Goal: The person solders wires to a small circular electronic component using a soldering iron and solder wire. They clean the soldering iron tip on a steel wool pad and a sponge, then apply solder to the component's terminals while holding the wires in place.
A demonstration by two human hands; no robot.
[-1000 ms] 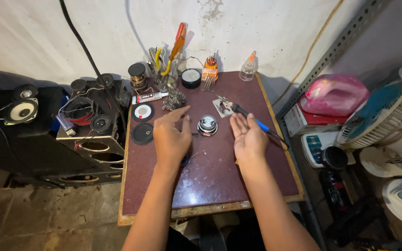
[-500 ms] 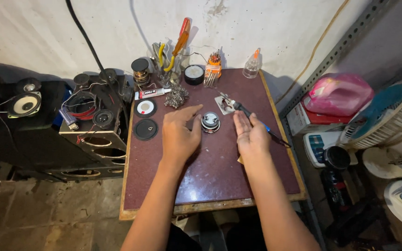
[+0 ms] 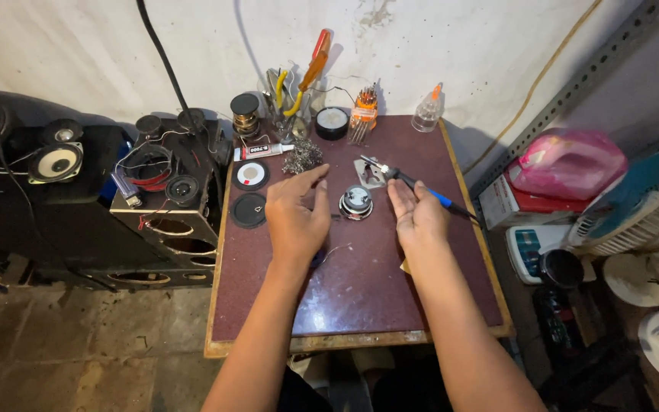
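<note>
Speaker driver, small and round, lay on maroon tabletop between both hands | left hand and right hand open, apart, holding nothing | white glue tube behind round black pads; clear bottle at rear | pink bag right; stained white wall.
</note>
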